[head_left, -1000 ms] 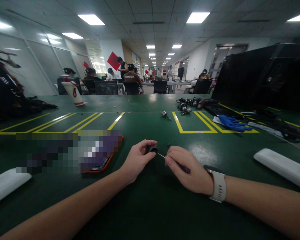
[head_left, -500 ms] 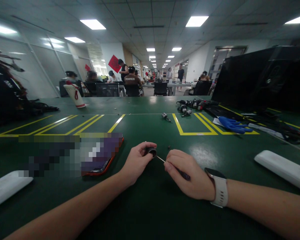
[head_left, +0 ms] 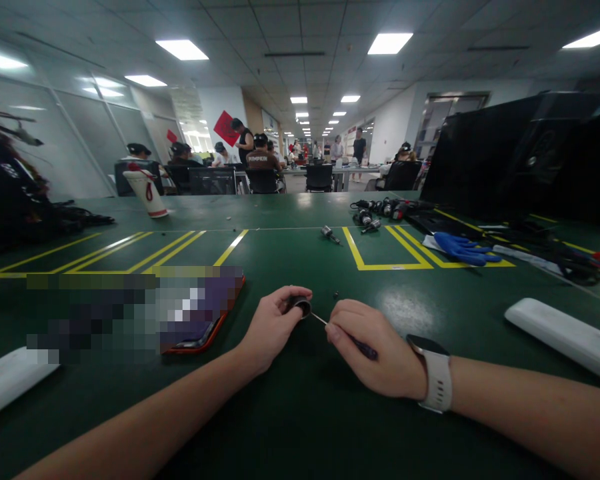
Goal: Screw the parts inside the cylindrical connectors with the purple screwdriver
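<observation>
My left hand point(head_left: 276, 323) grips a small dark round part point(head_left: 303, 307), hollow like a cup, its open end turned to the right. A thin screwdriver point(head_left: 366, 349) with a dark handle is held in my right hand point(head_left: 367, 343), which wears a watch with a pale strap. The metal shaft points left, its tip at the rim of the round part; I cannot tell whether it touches. Just beyond my hands, a tiny dark piece point(head_left: 336, 294) lies on the green table point(head_left: 300, 427).
A phone in an orange-edged case point(head_left: 205, 317) lies left of my hands. Farther off are a paper cup point(head_left: 147, 193), a metal part with a thin shaft point(head_left: 330, 234), several dark motor-like parts point(head_left: 375, 212) and a blue glove point(head_left: 463, 249). A white bar point(head_left: 563, 337) sits at right.
The whole view has shifted very slightly. Both hands keep nearly the same pose, with the screwdriver tip still at the round part.
</observation>
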`<control>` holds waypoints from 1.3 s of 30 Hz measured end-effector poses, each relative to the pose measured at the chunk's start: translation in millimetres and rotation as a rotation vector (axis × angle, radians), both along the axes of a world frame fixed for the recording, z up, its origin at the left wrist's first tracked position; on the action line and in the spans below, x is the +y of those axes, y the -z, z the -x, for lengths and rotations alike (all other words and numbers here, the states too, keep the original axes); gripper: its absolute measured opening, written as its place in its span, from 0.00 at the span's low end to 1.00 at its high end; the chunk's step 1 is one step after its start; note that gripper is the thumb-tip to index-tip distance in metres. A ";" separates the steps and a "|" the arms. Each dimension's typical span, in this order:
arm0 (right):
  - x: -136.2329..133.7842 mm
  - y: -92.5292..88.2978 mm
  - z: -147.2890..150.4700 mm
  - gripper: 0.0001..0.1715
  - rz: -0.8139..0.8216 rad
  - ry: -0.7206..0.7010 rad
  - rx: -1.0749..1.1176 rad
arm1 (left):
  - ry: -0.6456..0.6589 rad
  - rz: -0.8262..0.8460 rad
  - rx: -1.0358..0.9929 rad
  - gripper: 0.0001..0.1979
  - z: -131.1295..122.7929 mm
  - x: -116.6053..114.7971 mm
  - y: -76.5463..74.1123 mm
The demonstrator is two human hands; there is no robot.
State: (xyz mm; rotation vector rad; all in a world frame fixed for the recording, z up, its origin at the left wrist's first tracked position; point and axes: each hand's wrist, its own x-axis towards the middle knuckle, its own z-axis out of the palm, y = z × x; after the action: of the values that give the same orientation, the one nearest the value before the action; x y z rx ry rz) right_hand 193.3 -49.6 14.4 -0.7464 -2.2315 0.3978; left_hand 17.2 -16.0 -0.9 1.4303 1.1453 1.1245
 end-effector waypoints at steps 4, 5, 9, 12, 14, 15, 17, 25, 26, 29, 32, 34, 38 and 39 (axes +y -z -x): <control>-0.8 -0.9 0.3 0.13 -0.006 -0.001 0.002 | -0.005 -0.019 -0.008 0.12 0.5 2.1 2.2; -0.8 -1.0 0.5 0.13 -0.009 -0.001 0.006 | -0.007 -0.023 -0.007 0.12 0.5 2.6 2.7; -0.5 -1.3 0.6 0.13 -0.014 -0.009 0.018 | -0.003 -0.028 -0.004 0.12 -0.2 2.8 3.2; -0.2 -1.2 0.3 0.13 -0.015 -0.016 0.011 | -0.014 -0.038 0.003 0.12 -0.7 1.6 2.5; -0.3 -1.2 0.1 0.13 -0.010 -0.012 0.000 | -0.012 -0.036 0.005 0.12 -0.5 1.1 2.0; -0.3 -1.3 0.2 0.13 -0.007 -0.006 -0.006 | -0.004 -0.033 0.001 0.13 -0.2 1.1 2.0; -0.4 -1.4 0.4 0.13 -0.008 0.008 -0.018 | 0.014 -0.028 -0.010 0.13 0.5 1.2 1.9; -1.1 0.8 1.1 0.12 -0.019 0.010 -0.039 | -0.011 -0.033 0.000 0.12 0.4 1.3 1.4; -1.2 -0.2 0.2 0.13 -0.018 -0.003 -0.009 | -0.015 -0.025 0.001 0.11 0.9 1.7 2.1; 2.2 -6.8 -5.4 0.16 -0.015 -0.005 0.156 | -0.017 0.010 -0.002 0.11 3.6 4.1 5.8; 14.8 -13.2 -13.6 0.19 0.064 0.113 0.332 | -0.001 0.050 -0.017 0.12 5.9 6.5 9.0; 27.5 -13.2 -18.9 0.20 0.159 0.220 0.425 | 0.010 0.074 -0.032 0.12 5.9 7.1 9.1; 51.3 -2.4 -26.7 0.21 0.279 0.334 0.511 | 0.010 0.132 -0.050 0.12 3.9 6.4 6.1; 55.1 0.9 -28.0 0.21 0.291 0.338 0.513 | 0.012 0.143 -0.051 0.12 3.7 6.3 5.6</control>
State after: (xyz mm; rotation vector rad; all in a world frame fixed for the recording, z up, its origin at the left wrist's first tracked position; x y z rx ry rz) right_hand 221.3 5.4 13.5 -1.0217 -1.5538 0.6673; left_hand 13.6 -9.7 -6.5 1.2900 1.1559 1.0433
